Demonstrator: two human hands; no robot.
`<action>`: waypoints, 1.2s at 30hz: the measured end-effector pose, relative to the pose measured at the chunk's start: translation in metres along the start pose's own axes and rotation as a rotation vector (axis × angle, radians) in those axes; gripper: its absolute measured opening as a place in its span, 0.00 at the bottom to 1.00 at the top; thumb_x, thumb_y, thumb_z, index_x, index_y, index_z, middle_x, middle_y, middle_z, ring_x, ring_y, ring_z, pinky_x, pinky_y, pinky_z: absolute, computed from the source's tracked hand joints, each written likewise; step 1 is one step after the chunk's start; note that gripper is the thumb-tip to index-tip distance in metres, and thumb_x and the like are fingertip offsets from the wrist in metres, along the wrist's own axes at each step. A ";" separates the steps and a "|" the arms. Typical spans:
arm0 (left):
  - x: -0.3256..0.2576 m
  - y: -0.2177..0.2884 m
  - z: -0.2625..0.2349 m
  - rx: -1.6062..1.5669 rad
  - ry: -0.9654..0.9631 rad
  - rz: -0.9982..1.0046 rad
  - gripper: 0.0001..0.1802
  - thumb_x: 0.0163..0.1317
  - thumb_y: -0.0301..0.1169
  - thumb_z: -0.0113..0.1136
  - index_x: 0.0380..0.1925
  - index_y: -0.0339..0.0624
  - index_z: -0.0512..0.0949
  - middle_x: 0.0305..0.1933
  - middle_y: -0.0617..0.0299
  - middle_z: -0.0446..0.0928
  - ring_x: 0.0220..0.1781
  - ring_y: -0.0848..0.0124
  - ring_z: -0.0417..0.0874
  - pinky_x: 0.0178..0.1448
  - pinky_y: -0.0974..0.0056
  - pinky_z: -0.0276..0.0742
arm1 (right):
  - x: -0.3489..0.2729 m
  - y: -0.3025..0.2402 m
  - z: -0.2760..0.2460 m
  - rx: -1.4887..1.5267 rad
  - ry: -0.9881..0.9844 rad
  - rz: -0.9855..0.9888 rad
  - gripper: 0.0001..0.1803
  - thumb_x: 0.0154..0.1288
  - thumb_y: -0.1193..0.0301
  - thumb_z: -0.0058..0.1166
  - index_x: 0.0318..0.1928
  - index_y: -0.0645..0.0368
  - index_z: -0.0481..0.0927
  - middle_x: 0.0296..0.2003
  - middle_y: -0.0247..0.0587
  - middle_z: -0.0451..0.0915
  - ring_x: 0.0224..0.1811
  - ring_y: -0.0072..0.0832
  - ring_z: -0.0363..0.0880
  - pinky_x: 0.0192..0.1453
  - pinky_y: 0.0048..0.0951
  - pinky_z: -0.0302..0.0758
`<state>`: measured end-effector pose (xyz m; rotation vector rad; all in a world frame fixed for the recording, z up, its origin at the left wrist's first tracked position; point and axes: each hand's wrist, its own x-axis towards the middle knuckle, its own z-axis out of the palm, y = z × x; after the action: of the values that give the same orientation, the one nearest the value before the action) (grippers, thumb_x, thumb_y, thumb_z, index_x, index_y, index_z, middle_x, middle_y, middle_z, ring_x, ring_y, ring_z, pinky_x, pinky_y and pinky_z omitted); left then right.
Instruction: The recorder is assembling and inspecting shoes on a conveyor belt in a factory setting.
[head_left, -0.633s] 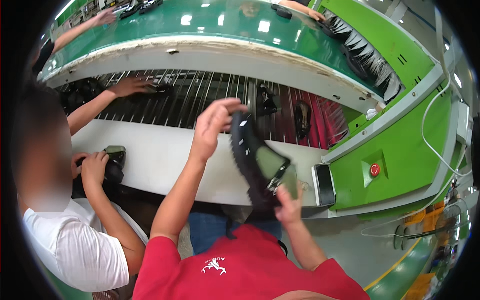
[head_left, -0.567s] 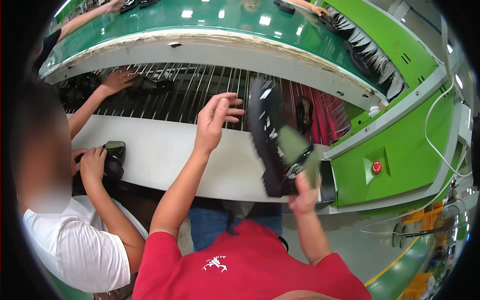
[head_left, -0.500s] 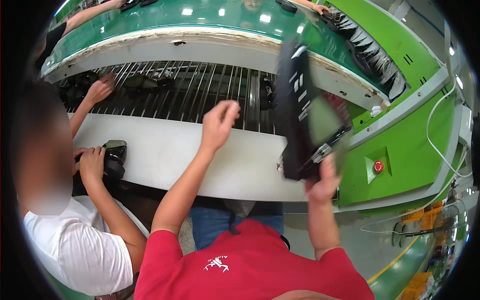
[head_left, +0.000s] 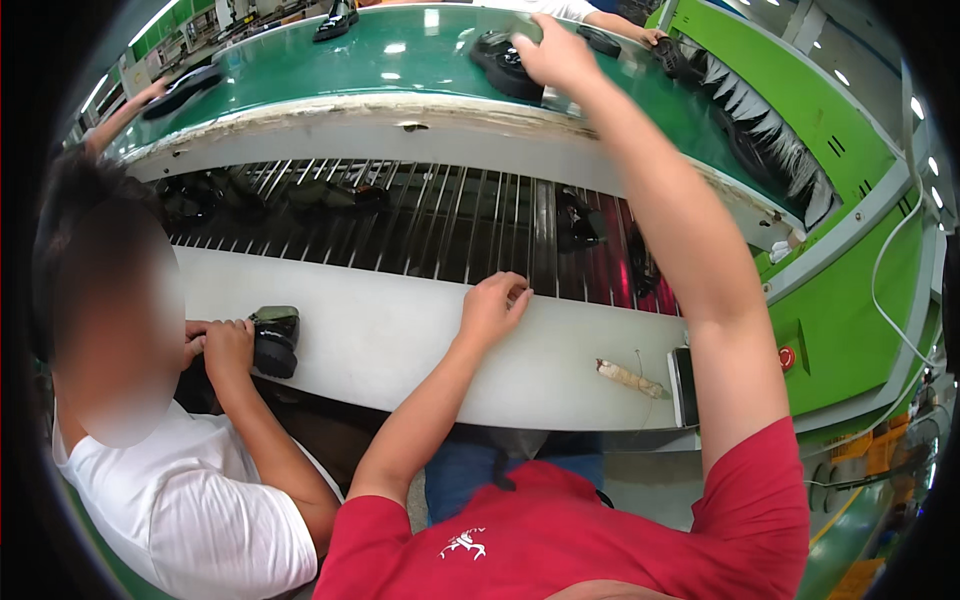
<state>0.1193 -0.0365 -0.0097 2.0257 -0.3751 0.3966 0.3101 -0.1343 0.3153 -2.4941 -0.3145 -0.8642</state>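
Stretched over the far green belt [head_left: 330, 75], my right hand [head_left: 562, 55] is closed at the greenish upper end of a black shoe [head_left: 503, 68]. The shoe rests on the belt, and its grip is partly hidden by my fingers. My left hand [head_left: 495, 312] hovers over the front edge of the white ledge [head_left: 400, 325], close to the metal rollers [head_left: 440, 225]. Its fingers are curled and nothing shows in them. A black glossy shoe [head_left: 580, 220] lies on the rollers to the right of that hand.
A person [head_left: 190, 480] at my left handles a black shoe [head_left: 275, 340] on the ledge. A pale wrapped stick [head_left: 632, 378] lies at the ledge's right. Beyond stands a green machine [head_left: 820, 120] with a bristle curtain [head_left: 745, 110]. Other people's hands reach over the belt.
My right hand has carried the black shoe from above the ledge's right end forward and away to the green belt. My left hand has come back toward the ledge. The view has shifted.
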 end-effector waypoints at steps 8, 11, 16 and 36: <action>0.000 -0.008 -0.003 0.071 0.025 0.040 0.09 0.67 0.31 0.73 0.43 0.40 0.87 0.38 0.56 0.88 0.34 0.60 0.90 0.41 0.58 0.85 | -0.108 -0.006 -0.006 0.380 0.382 -0.609 0.24 0.66 0.73 0.69 0.62 0.61 0.82 0.51 0.54 0.88 0.52 0.53 0.88 0.59 0.43 0.83; 0.004 0.001 0.004 0.098 0.000 0.045 0.07 0.66 0.32 0.73 0.39 0.44 0.86 0.33 0.61 0.84 0.37 0.60 0.88 0.41 0.55 0.82 | -0.201 0.036 -0.011 0.478 0.031 -0.819 0.25 0.61 0.75 0.72 0.60 0.59 0.84 0.52 0.48 0.88 0.51 0.49 0.89 0.58 0.38 0.84; 0.004 -0.001 0.009 0.135 0.018 0.087 0.05 0.65 0.32 0.73 0.38 0.45 0.88 0.31 0.62 0.83 0.34 0.63 0.87 0.39 0.57 0.81 | -0.231 0.140 0.077 -0.270 -0.237 -0.058 0.47 0.63 0.43 0.69 0.76 0.54 0.74 0.73 0.63 0.71 0.76 0.61 0.68 0.78 0.61 0.67; 0.009 0.006 0.015 0.050 0.006 -0.009 0.12 0.68 0.37 0.74 0.41 0.39 0.87 0.31 0.59 0.85 0.30 0.64 0.87 0.37 0.59 0.81 | -0.205 0.251 0.084 0.021 -0.523 0.322 0.64 0.39 0.44 0.82 0.76 0.64 0.74 0.71 0.65 0.78 0.73 0.51 0.78 0.77 0.41 0.74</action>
<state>0.1266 -0.0532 -0.0074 2.0737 -0.3562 0.4098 0.2860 -0.3193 0.0369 -2.6176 -0.0817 -0.0735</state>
